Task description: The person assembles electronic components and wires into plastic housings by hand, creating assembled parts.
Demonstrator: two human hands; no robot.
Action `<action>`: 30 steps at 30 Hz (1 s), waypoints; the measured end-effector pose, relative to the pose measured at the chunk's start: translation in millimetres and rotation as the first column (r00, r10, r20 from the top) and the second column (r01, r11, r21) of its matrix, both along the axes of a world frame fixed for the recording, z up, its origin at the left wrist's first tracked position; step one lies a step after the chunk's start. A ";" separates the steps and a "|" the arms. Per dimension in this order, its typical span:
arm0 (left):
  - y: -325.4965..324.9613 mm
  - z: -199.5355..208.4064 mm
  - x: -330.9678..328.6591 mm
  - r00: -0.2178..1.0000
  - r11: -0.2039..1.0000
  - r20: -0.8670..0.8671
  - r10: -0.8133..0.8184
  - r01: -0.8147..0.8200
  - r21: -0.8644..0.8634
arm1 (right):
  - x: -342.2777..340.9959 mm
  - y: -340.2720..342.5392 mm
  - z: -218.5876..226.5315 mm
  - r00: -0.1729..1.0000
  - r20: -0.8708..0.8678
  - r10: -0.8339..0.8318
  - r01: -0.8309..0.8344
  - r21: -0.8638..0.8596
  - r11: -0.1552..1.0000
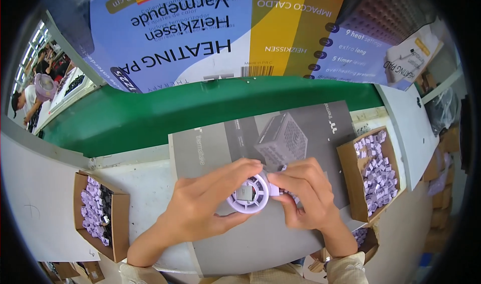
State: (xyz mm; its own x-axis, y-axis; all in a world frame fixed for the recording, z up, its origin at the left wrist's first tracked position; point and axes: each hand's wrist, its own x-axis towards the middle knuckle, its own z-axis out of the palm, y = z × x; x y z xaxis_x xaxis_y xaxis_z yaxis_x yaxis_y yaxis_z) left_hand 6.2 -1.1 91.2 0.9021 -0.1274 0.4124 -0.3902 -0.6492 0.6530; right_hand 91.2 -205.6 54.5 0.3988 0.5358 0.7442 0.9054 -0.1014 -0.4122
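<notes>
- Head view: left hand (200, 200), fingers curled round the round lilac housing (249, 210), thumb beneath; right hand (311, 194), fingers pinching a small lilac piece (274, 190) against its right side. Fully joined or merely touching: cannot tell.
- Judged risk: uneven pressure could skew the small piece or roll the housing in the left fingers.
- Judged risk: a loose pinch could drop it onto the grey printed sheet (225, 251) below the fingers.
- Left of fingers: left cardboard box (119, 224), lilac and black pieces. Right: right cardboard box (351, 183), lilac pieces.
- Beyond fingers: green strip (150, 118), then large printed panel (175, 73), limiting forward reach.
</notes>
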 end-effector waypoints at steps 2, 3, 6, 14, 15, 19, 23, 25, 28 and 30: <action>0.9 7.7 -1.7 0.999 0.998 0.010 0.048 -0.049 0.040 | 8.0 -0.3 2.7 0.993 -0.103 0.054 -0.064 -0.099 0.993; 4.6 12.2 -0.7 0.994 0.997 -0.076 0.078 -0.078 0.004 | 10.3 1.0 8.8 0.994 -0.096 0.060 -0.069 -0.096 0.993; 32.1 15.4 18.9 0.972 0.958 -0.121 0.203 -0.222 -0.183 | 12.7 -10.4 33.3 0.980 -0.165 -0.109 0.080 -0.175 0.981; 204.9 -49.4 63.6 0.561 0.600 -0.216 0.799 -0.767 0.225 | 22.8 -36.7 2.2 0.932 -0.196 -0.305 0.165 -0.519 0.838; 211.9 -59.0 69.0 0.567 0.605 -0.213 0.795 -0.765 0.219 | 23.8 -38.7 -3.3 0.926 -0.212 -0.313 0.165 -0.519 0.839; 212.4 -81.0 106.0 0.737 0.694 -0.053 0.674 -0.607 0.386 | 26.7 -36.1 -18.8 0.882 -0.386 -0.270 0.063 -0.472 0.879; 192.4 -97.6 161.4 0.918 0.834 0.120 0.379 -0.395 0.385 | 26.6 -34.1 -33.7 0.853 -0.473 -0.221 -0.008 -0.435 0.900; 242.2 -152.7 200.2 0.925 0.696 0.320 0.203 -0.367 0.617 | 25.0 -25.1 -34.2 0.837 -0.514 -0.187 -0.056 -0.421 0.905; 216.5 -157.6 223.2 0.889 0.741 0.438 0.137 -0.385 0.550 | 28.0 -29.2 -32.4 0.776 -0.588 -0.227 -0.056 -0.422 0.905; 202.2 -151.7 222.9 0.833 0.762 0.544 0.101 -0.417 0.496 | 29.9 -29.3 -30.8 0.736 -0.636 -0.230 -0.069 -0.409 0.910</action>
